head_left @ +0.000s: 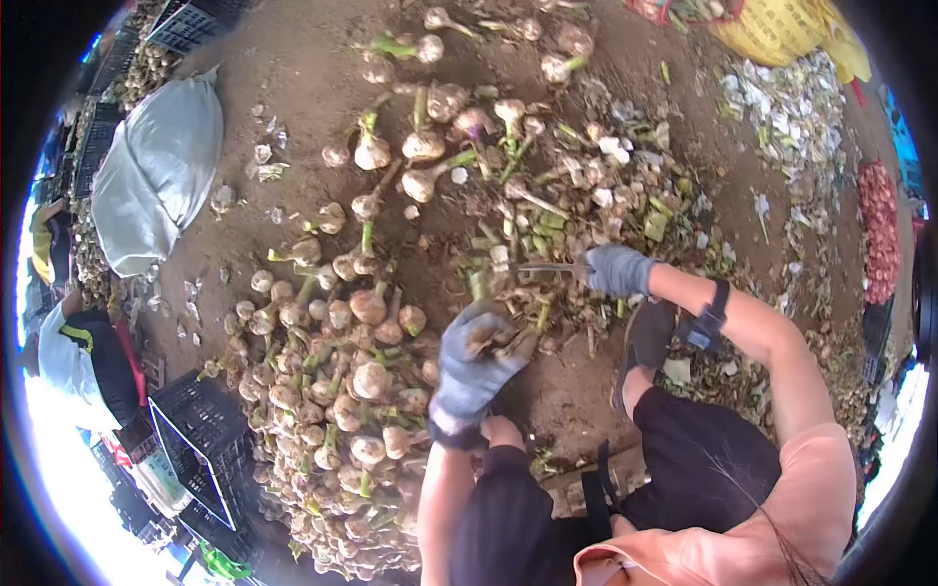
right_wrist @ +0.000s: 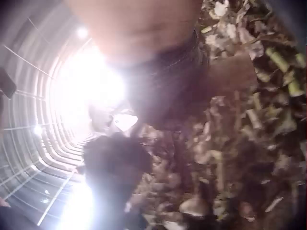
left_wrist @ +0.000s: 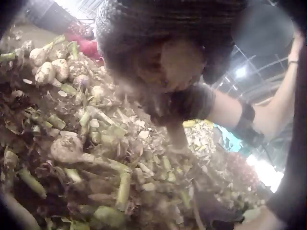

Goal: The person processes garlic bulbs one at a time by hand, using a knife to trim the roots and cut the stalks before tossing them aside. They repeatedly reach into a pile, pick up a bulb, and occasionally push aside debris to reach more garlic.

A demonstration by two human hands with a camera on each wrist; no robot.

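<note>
My left hand [head_left: 476,366], in a grey work glove, holds a garlic bulb [left_wrist: 180,64] with its fingers curled round it. In the head view the glove covers most of that bulb. To the right and a little farther forward, my gloved right hand [head_left: 618,271] grips a knife [head_left: 547,267], its blade pointing left over the cut stems. The broad blade shows blurred beside the right glove [right_wrist: 165,84] in the right wrist view. Under both hands lie trimmed green garlic stems [head_left: 547,230] and peelings. Whole garlic bulbs with stems [head_left: 422,181] lie on the ground beyond the left hand.
A large heap of garlic bulbs [head_left: 366,381] spreads left of the left hand. Black plastic crates [head_left: 200,439] stand at the far left, near a pale sack [head_left: 161,171]. A yellow sack [head_left: 782,29] and a red net bag [head_left: 878,232] are at the right.
</note>
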